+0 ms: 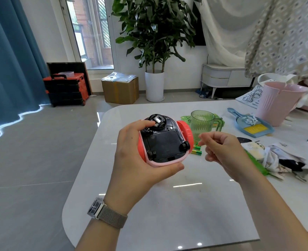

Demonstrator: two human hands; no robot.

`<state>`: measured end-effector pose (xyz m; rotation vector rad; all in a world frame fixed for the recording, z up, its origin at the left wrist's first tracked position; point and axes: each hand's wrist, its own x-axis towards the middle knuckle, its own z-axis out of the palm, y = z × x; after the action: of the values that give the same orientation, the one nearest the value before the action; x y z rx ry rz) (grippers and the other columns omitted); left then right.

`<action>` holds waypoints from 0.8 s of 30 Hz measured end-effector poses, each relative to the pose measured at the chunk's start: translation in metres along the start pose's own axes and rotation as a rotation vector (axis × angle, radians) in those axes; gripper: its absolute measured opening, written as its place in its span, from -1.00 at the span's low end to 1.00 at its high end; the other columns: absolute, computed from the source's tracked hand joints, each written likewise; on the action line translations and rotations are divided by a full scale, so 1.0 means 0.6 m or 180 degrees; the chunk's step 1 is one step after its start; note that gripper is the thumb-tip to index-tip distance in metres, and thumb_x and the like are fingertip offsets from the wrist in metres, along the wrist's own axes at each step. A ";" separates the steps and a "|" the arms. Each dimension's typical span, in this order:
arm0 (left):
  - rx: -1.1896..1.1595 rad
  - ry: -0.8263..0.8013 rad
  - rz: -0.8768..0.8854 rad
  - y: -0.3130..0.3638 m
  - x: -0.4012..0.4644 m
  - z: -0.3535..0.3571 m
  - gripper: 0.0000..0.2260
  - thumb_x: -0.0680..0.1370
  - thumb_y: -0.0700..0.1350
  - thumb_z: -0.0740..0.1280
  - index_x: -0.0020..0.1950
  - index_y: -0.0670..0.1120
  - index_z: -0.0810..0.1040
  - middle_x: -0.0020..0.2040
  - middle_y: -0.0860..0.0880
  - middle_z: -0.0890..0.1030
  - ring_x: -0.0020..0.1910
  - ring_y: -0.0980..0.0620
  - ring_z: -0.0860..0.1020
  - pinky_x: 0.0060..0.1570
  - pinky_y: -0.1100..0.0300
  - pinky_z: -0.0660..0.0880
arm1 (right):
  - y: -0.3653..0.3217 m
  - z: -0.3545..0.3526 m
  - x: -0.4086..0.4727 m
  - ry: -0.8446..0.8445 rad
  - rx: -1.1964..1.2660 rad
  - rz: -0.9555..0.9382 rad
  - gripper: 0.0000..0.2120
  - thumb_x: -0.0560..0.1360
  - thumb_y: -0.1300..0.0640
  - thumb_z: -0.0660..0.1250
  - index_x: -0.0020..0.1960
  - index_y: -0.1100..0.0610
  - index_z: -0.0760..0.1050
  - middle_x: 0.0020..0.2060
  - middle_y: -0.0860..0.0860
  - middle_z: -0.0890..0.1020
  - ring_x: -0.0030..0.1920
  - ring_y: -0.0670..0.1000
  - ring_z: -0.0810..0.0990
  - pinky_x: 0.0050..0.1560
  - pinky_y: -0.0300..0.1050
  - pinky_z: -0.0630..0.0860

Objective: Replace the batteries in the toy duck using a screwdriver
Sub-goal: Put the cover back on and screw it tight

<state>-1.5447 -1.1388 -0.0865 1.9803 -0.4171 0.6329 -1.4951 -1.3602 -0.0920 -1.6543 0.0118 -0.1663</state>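
Curled round the coral-red plastic toy duck [165, 140], the left hand [137, 160] grips it above the glossy white bench [167, 205], thumb under the pale pink near edge and fingertips on the far left of the underside. The duck is turned so that its dark grey base faces up, showing a flat rectangular panel, two small black wheels near the front corners and a round black fitting at the far end. The right hand [220, 149] hangs in the air just right of the duck, apart from it, fingers loosely curled with thumb and forefinger close together; whether they pinch anything cannot be told. Green-and-gold batteries [196, 150] lie on the bench between the duck and the right hand, partly hidden. Beyond them stands a translucent green ribbed plastic cup [202, 122]. Farther right lie a blue dustpan with a yellow brush [252, 126], a pink ribbed bin [276, 104] and a heap of white and black cloth [285, 162]. A mesh-strap wristwatch [106, 212] sits on the left wrist.
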 end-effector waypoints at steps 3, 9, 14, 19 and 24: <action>-0.0002 0.0006 -0.0002 0.002 0.000 0.001 -0.21 0.10 0.12 0.64 0.25 0.23 0.36 0.25 0.17 0.40 0.24 0.31 0.39 0.09 0.53 0.39 | -0.014 0.002 -0.007 -0.0128 0.0373 0.0120 -0.88 0.53 0.23 0.31 0.02 0.09 0.58 -0.17 0.03 0.64 -0.34 -0.12 0.51 -0.32 -0.25 0.60; -0.0009 -0.0007 0.0004 0.003 0.000 0.002 -0.21 0.11 0.12 0.64 0.26 0.22 0.36 0.25 0.16 0.40 0.23 0.34 0.38 0.06 0.56 0.38 | -0.048 0.009 -0.016 0.0296 0.0697 -0.0351 -0.76 0.63 0.25 0.13 0.10 0.08 0.56 -0.16 -0.03 0.70 -0.36 -0.12 0.52 -0.28 -0.24 0.60; -0.0007 -0.0028 -0.0002 0.002 0.000 0.003 -0.20 0.11 0.13 0.64 0.26 0.25 0.34 0.25 0.19 0.39 0.24 0.35 0.37 0.07 0.56 0.39 | -0.085 0.019 -0.039 0.0223 0.1025 -0.0664 -0.79 0.66 0.22 0.05 0.03 0.09 0.46 -0.31 -0.01 0.66 -0.42 -0.10 0.49 -0.31 -0.16 0.55; 0.0000 -0.0029 0.0000 0.004 -0.001 0.004 -0.20 0.11 0.13 0.64 0.25 0.26 0.33 0.25 0.18 0.39 0.23 0.35 0.36 0.04 0.59 0.36 | -0.102 0.035 -0.060 0.0230 0.0685 -0.1141 -0.90 0.54 0.11 0.24 -0.11 0.11 0.49 -0.37 -0.02 0.64 -0.46 -0.12 0.46 -0.38 -0.22 0.47; 0.0015 -0.0040 0.0000 0.002 -0.001 0.003 -0.20 0.12 0.14 0.64 0.26 0.25 0.33 0.25 0.18 0.38 0.24 0.33 0.36 0.04 0.59 0.37 | -0.105 0.045 -0.067 0.0325 0.0922 -0.1302 -0.88 0.48 0.09 0.31 -0.04 0.07 0.58 -0.33 -0.04 0.66 -0.51 -0.12 0.34 -0.51 -0.32 0.31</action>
<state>-1.5453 -1.1413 -0.0865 1.9897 -0.4238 0.6222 -1.5376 -1.3235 -0.0361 -1.3413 -0.2634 -0.5385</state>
